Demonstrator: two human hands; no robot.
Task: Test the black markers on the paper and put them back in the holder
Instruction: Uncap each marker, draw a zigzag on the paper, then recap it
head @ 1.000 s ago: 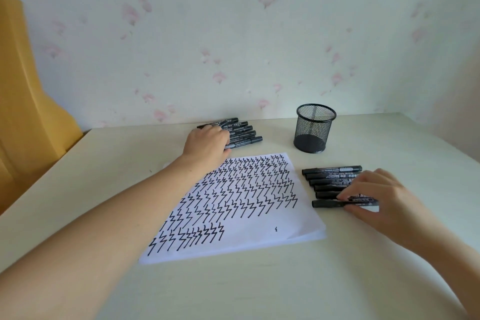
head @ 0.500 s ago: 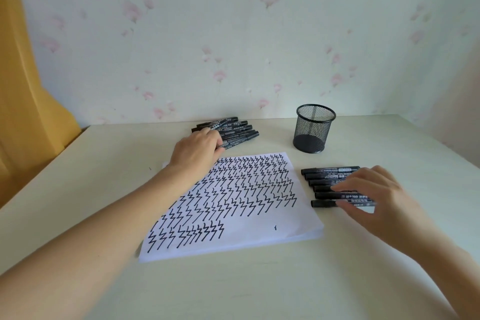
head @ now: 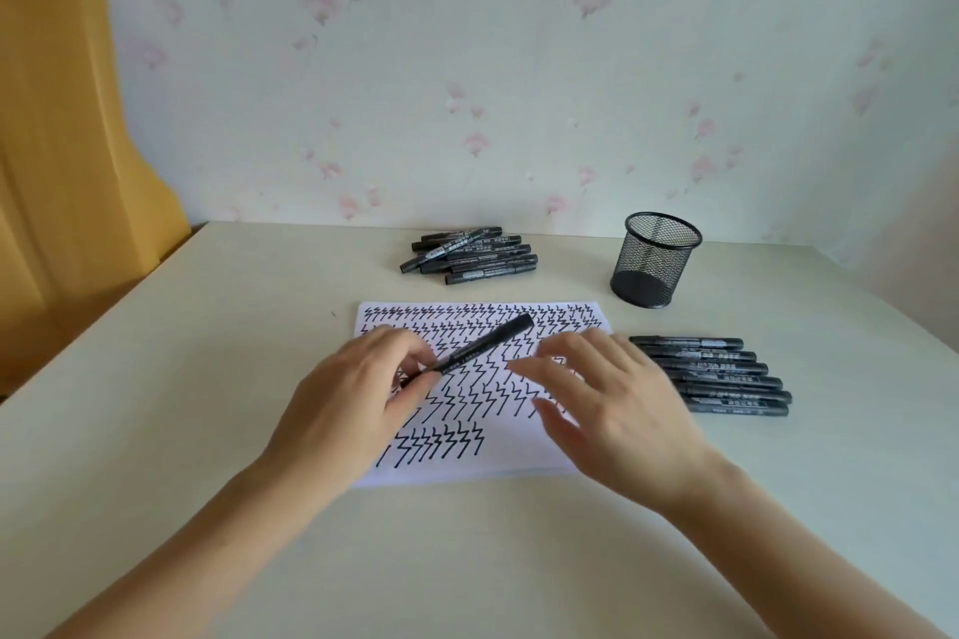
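Since leaving pile, left hand (head: 347, 410) holds marker (head: 482, 345).

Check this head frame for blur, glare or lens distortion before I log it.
Head view: the right hand is motion-blurred at its fingers; the left hand and its marker are fairly sharp. Light is soft and even, with no glare on the paper. Wide-angle bending shows in the table edges.

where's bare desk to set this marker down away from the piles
Free: the desk left of the paper, and the near strip in front of it. Crowded: marker pile behind the paper, marker row at its right, mesh holder.
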